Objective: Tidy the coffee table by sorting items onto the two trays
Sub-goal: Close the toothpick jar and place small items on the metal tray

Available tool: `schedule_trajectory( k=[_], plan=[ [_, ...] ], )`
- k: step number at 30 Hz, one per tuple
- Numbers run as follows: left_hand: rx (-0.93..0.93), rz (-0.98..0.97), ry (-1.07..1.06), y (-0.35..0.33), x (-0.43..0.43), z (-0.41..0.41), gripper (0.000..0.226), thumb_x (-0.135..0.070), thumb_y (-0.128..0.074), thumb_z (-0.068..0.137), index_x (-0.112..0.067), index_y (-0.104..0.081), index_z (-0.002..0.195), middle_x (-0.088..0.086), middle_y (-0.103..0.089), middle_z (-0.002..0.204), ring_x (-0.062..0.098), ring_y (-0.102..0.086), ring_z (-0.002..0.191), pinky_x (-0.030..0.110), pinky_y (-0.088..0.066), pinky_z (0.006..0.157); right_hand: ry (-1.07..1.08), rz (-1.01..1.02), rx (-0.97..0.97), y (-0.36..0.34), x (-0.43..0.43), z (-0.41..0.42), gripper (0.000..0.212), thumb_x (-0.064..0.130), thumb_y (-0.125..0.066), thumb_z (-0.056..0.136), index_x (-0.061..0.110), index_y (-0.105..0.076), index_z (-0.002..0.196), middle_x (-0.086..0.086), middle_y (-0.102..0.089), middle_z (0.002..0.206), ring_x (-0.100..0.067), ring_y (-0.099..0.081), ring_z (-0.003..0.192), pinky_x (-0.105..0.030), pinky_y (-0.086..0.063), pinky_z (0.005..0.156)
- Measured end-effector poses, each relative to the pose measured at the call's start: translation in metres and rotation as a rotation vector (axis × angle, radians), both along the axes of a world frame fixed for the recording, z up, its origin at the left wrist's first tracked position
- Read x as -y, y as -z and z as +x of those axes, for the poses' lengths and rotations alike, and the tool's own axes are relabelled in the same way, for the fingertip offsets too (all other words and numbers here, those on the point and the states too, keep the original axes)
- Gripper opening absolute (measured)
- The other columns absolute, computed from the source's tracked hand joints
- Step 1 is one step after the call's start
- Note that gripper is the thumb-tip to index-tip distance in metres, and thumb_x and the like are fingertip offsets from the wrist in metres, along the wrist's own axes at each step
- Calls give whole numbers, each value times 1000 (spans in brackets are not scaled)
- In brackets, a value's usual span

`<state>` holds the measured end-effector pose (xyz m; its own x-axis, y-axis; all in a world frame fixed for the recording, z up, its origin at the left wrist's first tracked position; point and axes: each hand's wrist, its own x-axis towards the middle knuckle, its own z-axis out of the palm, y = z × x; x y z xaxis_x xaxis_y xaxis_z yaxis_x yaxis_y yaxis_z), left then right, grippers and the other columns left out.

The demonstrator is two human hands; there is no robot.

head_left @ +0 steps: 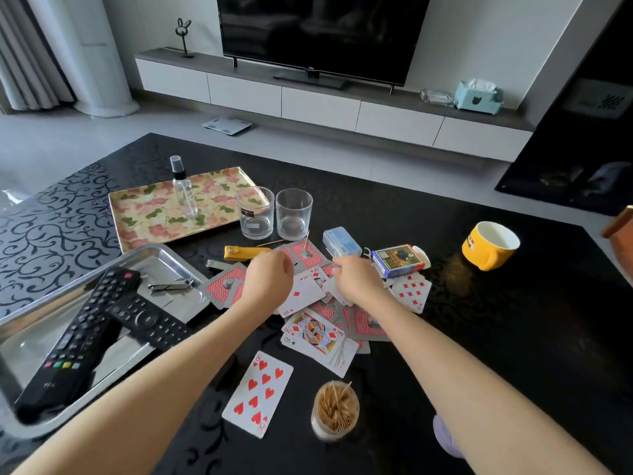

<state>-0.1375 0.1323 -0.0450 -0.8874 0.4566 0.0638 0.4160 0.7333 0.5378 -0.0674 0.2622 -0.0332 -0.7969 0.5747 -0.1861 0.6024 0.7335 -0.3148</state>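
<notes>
coffee table | floral tray | steel tray | cards | glasses | mug

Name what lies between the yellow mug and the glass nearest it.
Head view: past the glass, a pale blue box and a playing-card box, both slightly nearer the person; then bare dark table up to the yellow mug.

A dark TV stands on a long white cabinet with a grey top, against a pale wall. On it, a rabbit figure at left, a blue tissue box at right. Grey floor with a scale; curtain and white column far left.
</notes>
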Motion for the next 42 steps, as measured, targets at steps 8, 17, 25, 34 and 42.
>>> schedule_trajectory(
  k=[8, 17, 25, 34, 42],
  plan=[
    [-240, -374, -59, -2, -31, -69, 26, 10, -51, 79, 2, -63, 101, 15, -62, 102, 30, -57, 95, 32, -44, 73, 147, 189, 71, 20, -23, -47, 31, 14, -48, 96, 3, -51, 125, -16, -57, 124, -28, -56, 111, -30, -46, 76],
    [-324, -592, 26, 14, -58, -96, 22, 5, -52, 85, -2, -64, 102, 13, -61, 104, 25, -60, 94, 27, -40, 66, 239, 51, -116, 21, -36, -100, 16, 19, -49, 95, 8, -60, 97, -10, -65, 98, -27, -63, 97, -31, -45, 69],
    [-355, -657, 107, 22, -66, -108, 22, 3, -56, 82, -5, -61, 102, 11, -60, 105, 25, -56, 97, 28, -41, 73, 372, -216, -178, 42, -27, -144, 32, 19, -57, 91, 5, -56, 119, -12, -63, 116, -27, -61, 103, -32, -45, 67],
    [-493, -697, 113, 20, -59, -122, 26, 0, -45, 92, 2, -52, 116, 14, -57, 111, 24, -55, 101, 28, -46, 80, 243, -20, -32, 40, -27, -162, 31, 4, -47, 94, 2, -53, 124, -14, -59, 122, -28, -57, 111, -30, -40, 71],
    [-43, 116, 97, -30, -32, -72, 9, -7, -54, 85, 0, -59, 89, 15, -65, 85, 27, -60, 74, 35, -48, 62, -38, 119, -86, 25, -30, -115, 11, 13, -45, 92, 9, -53, 85, -9, -61, 93, -27, -60, 93, -29, -36, 66]
  ],
)
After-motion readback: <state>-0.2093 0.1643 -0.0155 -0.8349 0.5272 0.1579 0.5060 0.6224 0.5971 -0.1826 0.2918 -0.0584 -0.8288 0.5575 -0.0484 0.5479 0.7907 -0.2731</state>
